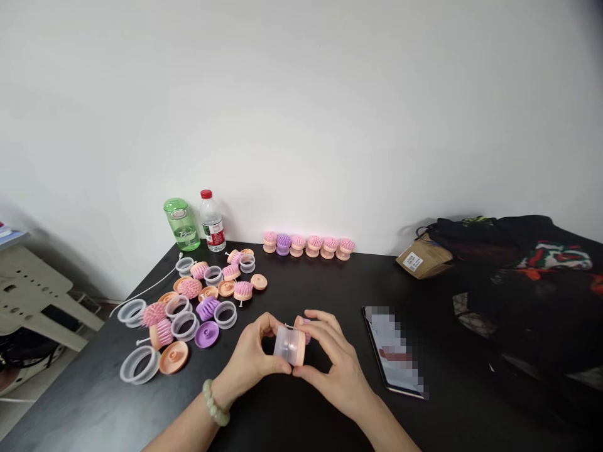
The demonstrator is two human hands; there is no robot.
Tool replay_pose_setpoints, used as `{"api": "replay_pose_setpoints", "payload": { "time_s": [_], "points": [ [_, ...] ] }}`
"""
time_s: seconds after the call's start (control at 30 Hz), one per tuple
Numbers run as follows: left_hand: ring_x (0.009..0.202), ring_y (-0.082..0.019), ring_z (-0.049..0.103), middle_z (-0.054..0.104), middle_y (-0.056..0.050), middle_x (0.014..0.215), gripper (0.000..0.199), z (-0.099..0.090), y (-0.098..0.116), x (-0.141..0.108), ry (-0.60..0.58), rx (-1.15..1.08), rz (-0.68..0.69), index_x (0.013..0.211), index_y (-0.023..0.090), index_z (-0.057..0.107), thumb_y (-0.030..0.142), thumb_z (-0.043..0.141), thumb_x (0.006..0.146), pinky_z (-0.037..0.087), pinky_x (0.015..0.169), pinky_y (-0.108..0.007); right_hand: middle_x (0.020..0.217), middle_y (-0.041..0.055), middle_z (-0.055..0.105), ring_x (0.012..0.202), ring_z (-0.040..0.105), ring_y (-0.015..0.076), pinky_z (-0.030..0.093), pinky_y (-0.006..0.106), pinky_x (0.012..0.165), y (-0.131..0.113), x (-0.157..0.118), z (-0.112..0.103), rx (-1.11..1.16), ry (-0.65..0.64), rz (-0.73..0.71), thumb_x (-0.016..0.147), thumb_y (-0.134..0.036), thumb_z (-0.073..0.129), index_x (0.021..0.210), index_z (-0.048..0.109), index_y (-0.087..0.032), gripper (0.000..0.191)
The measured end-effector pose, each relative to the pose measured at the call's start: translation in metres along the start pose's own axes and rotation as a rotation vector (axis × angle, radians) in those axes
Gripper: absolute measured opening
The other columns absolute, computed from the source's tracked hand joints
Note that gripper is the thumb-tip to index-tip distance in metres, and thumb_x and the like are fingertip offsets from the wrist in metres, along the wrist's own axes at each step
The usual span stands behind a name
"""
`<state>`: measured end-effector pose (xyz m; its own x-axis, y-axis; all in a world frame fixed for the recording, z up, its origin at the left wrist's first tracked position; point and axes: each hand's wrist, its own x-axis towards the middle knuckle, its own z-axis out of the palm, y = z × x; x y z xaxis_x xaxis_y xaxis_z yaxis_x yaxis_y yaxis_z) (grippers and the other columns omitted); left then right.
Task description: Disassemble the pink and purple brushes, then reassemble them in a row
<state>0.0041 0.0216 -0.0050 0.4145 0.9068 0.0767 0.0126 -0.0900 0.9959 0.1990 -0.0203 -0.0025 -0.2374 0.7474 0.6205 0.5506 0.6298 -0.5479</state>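
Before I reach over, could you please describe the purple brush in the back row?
At the far edge of the black table, by the white wall, stands a row of six brushes. Second from left is the purple brush, its neighbours all pink.

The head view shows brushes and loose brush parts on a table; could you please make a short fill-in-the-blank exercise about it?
The brush row along the wall contains ____ brushes.
Its purple brush stands ____ from the left.
The clear bottle beside the green bottle has a ____ cap.
The left hand and right hand hold a clear-and-peach piece; the beaded bracelet is on the ____ wrist.

Missing words: six; second; red; left.
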Motion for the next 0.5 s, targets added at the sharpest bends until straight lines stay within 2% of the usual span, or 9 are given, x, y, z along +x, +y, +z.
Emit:
{"api": "replay_pose_setpoints", "payload": {
  "time_s": [0.13, 0.2, 0.27, 0.33, 0.4, 0.5],
  "points": [
    [0.064, -0.013, 0.041, 0.047, 0.004, 0.068, 0.054, -0.001, 0.0, 0.0, 0.032, -0.04, -0.017, 0.073, 0.018, 0.051, 0.07, 0.066, 0.074, 0.034, 0.06, -0.025, 0.11, 0.0098, 0.061, 0.119, 0.055, 0.0316, 0.048, 0.055, 0.102, -0.003, 0.0, -0.005, -0.048, 0.104, -0.165, 0.085, -0.012, 0.067, 0.119, 0.055, -0.023, 0.038],
    [0.062, -0.012, 0.04, 0.043, 0.005, 0.067, 0.047, -0.004, 0.001, 0.001, 0.076, -0.037, -0.02, 0.071, 0.019, 0.047, 0.063, 0.056, 0.086, 0.033, 0.058, -0.024, 0.112, 0.0094, 0.057, 0.118, 0.055, 0.0299, 0.049, 0.054, 0.101, -0.001, -0.001, -0.007, -0.061, 0.183, -0.159, 0.085, -0.008, 0.063, 0.124, 0.052, -0.025, 0.044],
    [0.066, -0.014, 0.045, 0.049, 0.003, 0.071, 0.036, -0.008, 0.004, 0.002, 0.122, 0.059, 0.006, 0.077, 0.019, 0.051, 0.052, 0.057, 0.088, 0.038, 0.061, -0.025, 0.118, 0.0103, 0.054, 0.116, 0.056, 0.0296, 0.052, 0.051, 0.095, 0.006, -0.002, -0.011, -0.077, 0.224, -0.016, 0.086, -0.012, 0.062, 0.129, 0.049, -0.026, 0.047],
    [0.078, -0.018, 0.053, 0.057, -0.001, 0.086, 0.021, -0.013, 0.006, 0.002, 0.165, 0.26, 0.069, 0.093, 0.019, 0.059, 0.039, 0.063, 0.086, 0.044, 0.071, -0.029, 0.122, 0.0101, 0.052, 0.112, 0.058, 0.0282, 0.054, 0.047, 0.091, 0.019, -0.003, -0.016, -0.1, 0.187, 0.188, 0.085, -0.015, 0.059, 0.129, 0.05, -0.027, 0.046],
    [0.09, -0.022, 0.056, 0.057, -0.004, 0.1, 0.029, -0.017, 0.006, 0.002, 0.201, 0.501, 0.153, 0.111, 0.022, 0.061, 0.026, 0.064, 0.083, 0.047, 0.082, -0.035, 0.119, 0.0076, 0.054, 0.102, 0.062, 0.0248, 0.054, 0.044, 0.089, 0.034, -0.005, -0.024, -0.116, 0.066, 0.379, 0.082, -0.013, 0.056, 0.124, 0.055, -0.028, 0.044],
    [0.096, -0.024, 0.055, 0.053, -0.007, 0.104, 0.046, -0.019, 0.001, 0.0, 0.192, 0.784, 0.254, 0.123, 0.024, 0.059, 0.011, 0.059, 0.079, 0.049, 0.087, -0.041, 0.107, 0.0046, 0.059, 0.096, 0.064, 0.0234, 0.054, 0.042, 0.088, 0.051, -0.01, -0.031, -0.108, -0.178, 0.579, 0.076, -0.011, 0.056, 0.115, 0.06, -0.027, 0.042]
  ]
}}
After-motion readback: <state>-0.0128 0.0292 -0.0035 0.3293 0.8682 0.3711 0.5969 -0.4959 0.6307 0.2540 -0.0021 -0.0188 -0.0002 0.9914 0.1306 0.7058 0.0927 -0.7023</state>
